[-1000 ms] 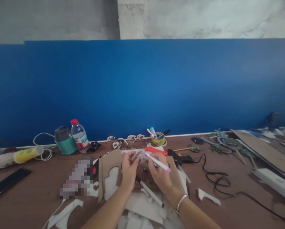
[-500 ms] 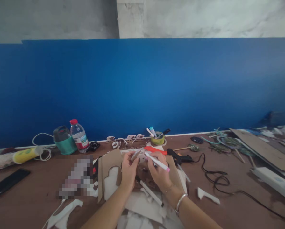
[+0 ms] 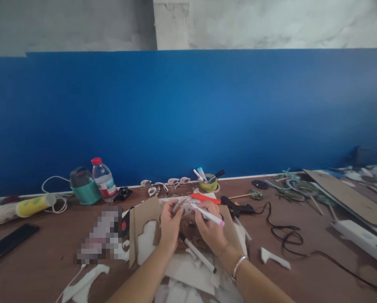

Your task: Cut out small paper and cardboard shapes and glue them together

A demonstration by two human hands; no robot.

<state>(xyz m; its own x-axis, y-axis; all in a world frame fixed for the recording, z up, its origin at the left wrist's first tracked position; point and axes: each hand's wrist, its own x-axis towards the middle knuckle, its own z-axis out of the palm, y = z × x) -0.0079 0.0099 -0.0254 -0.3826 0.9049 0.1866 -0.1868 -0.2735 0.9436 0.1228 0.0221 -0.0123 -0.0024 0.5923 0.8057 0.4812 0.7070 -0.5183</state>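
My right hand (image 3: 212,229) is closed around a white marker pen (image 3: 211,215) with a pink end. The pen's other end points at a small pale cut-out (image 3: 187,208), pinched by the fingers of my left hand (image 3: 169,221). The cut-out's details are blurred. Beneath both hands lie brown cardboard (image 3: 145,210) with a cut-out shape and several white scraps (image 3: 188,269). A second white marker with a black end (image 3: 199,254) rests on these scraps. An orange-red object (image 3: 205,198) lies just beyond my right hand.
Small bird-like cut-outs (image 3: 173,182) stand along the back edge, left of a yellow-green tape roll (image 3: 208,184) holding pens. A black glue gun (image 3: 239,208) with a looping cord is at right. A bottle (image 3: 104,181), a phone (image 3: 9,244) and a power strip (image 3: 362,242) flank the work.
Both hands keep almost the same pose with the pen and the cut-out. The whole view has shifted very slightly.
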